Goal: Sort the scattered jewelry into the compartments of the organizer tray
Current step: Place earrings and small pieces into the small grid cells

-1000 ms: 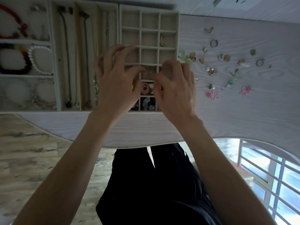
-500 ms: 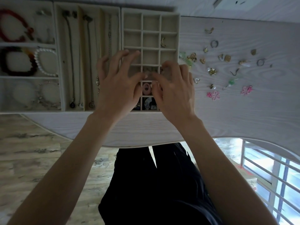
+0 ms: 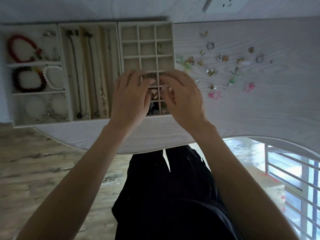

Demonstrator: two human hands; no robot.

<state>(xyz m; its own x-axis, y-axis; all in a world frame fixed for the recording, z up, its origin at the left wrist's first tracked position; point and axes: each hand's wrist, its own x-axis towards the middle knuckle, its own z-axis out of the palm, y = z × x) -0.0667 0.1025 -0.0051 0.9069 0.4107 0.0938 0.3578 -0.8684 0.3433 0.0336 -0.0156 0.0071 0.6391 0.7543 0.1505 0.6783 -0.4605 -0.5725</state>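
The beige grid tray [image 3: 171, 40] stands on the white table, with a gold piece [image 3: 159, 48] in one right-column cell and dark pieces [image 3: 154, 108] in its nearest cells. My left hand [image 3: 130, 97] hovers over the tray's near left cells, fingers loosely spread. My right hand [image 3: 184, 97] is over the near right cells, its fingers curled down toward a pinkish piece [image 3: 154, 94]; whether it pinches anything is hidden. Scattered jewelry lies to the right: gold charms [image 3: 190, 60], a ring [image 3: 210, 45], pink flowers [image 3: 216, 95].
Left of the grid tray, a long-slot tray [image 3: 59, 70] holds necklaces, and a further tray [image 3: 34, 64] holds red, dark and pearl bracelets. Another ring [image 3: 259, 58] and a second pink flower [image 3: 249, 87] lie far right. The table's curved near edge [image 3: 155, 150] is by my legs.
My left hand's fingers have drawn back a little toward me over the grid tray. Both hands stay close together above the same near cells. The view has shifted slightly.
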